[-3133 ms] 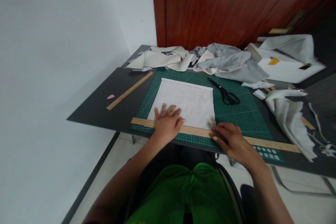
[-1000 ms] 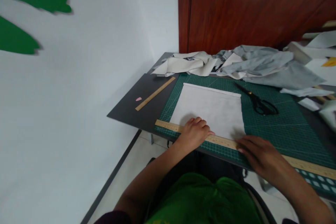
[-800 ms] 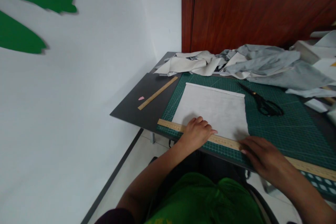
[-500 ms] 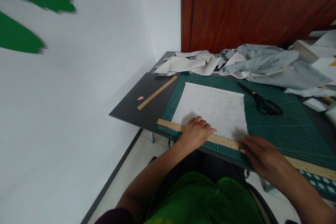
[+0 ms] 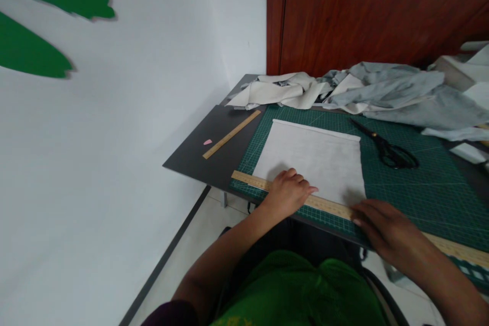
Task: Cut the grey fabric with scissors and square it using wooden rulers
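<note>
A white cloth piece (image 5: 313, 155) lies flat on the green cutting mat (image 5: 428, 183), with a narrow folded strip along its far edge. Across its near edge runs a long wooden ruler (image 5: 330, 207). My left hand (image 5: 288, 191) presses on the ruler with its fingers curled together over it. Farther right, my right hand (image 5: 382, 224) has its fingers closed at the ruler near the cloth's near right corner; its fingertips are partly hidden.
Black scissors (image 5: 393, 154) lie on the mat right of the cloth. A shorter wooden ruler (image 5: 232, 135) and a small pink piece (image 5: 207, 142) rest on the dark table (image 5: 194, 155). Crumpled grey and white fabric (image 5: 401, 89) lines the back.
The view has shifted slightly, so the scene sits a little farther right. Both hands remain at the ruler with nearly the same pose.
</note>
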`<state>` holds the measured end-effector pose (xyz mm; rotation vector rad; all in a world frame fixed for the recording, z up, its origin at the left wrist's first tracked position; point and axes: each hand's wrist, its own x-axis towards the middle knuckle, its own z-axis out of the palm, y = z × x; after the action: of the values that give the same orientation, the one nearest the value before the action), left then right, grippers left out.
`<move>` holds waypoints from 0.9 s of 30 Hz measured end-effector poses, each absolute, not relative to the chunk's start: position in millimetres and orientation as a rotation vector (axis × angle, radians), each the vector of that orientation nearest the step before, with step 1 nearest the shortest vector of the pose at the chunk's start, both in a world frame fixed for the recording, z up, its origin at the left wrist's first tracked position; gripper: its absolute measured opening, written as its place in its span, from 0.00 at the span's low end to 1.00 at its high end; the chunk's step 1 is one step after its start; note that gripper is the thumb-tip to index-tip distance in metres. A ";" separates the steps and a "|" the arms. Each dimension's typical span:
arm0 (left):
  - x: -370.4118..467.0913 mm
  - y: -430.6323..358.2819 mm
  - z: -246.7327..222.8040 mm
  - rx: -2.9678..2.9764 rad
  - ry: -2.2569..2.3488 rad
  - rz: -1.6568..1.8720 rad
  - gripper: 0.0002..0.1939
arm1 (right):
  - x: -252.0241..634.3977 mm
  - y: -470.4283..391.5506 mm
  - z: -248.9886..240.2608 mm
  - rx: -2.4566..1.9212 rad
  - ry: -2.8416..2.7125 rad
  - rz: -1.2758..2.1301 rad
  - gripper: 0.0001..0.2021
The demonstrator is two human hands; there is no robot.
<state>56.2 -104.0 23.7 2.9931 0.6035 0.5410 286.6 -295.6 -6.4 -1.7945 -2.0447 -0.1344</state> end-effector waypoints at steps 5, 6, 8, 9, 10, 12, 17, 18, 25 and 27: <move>56.5 -103.8 22.9 2.997 0.592 0.526 0.20 | 285.3 -297.1 -3.7 -1.817 -2.073 -0.142 0.14; 56.5 -103.6 23.1 2.992 0.590 0.520 0.20 | 285.0 -297.4 -2.9 -1.816 -2.075 -0.145 0.14; 56.5 -103.4 23.5 2.980 0.593 0.504 0.21 | 284.4 -298.2 -1.2 -1.811 -2.086 -0.149 0.14; 56.5 -103.3 23.6 2.974 0.595 0.495 0.21 | 284.2 -298.7 -0.3 -1.811 -2.093 -0.150 0.14; 56.4 -103.2 23.7 2.968 0.595 0.488 0.21 | 284.0 -299.1 0.4 -1.813 -2.098 -0.151 0.14; 56.1 -103.2 23.6 2.959 0.590 0.484 0.21 | 283.8 -299.7 1.5 -1.814 -2.104 -0.163 0.14; 54.7 -103.8 23.3 2.953 0.638 0.506 0.20 | 283.4 -298.9 3.8 -1.782 -2.109 -0.230 0.15; 54.4 -103.9 23.6 2.952 0.643 0.501 0.20 | 283.3 -298.5 4.4 -1.774 -2.110 -0.236 0.15; 52.7 -108.2 27.5 2.944 0.731 0.456 0.20 | 284.0 -298.6 3.6 -1.779 -2.084 -0.193 0.15; 52.7 -110.0 27.8 2.929 0.896 0.516 0.23 | 284.8 -298.7 1.9 -1.783 -2.075 -0.181 0.16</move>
<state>52.7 -110.0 27.8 2.9289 0.8955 0.5164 284.8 -298.7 1.9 -1.7832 -2.0754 -0.1814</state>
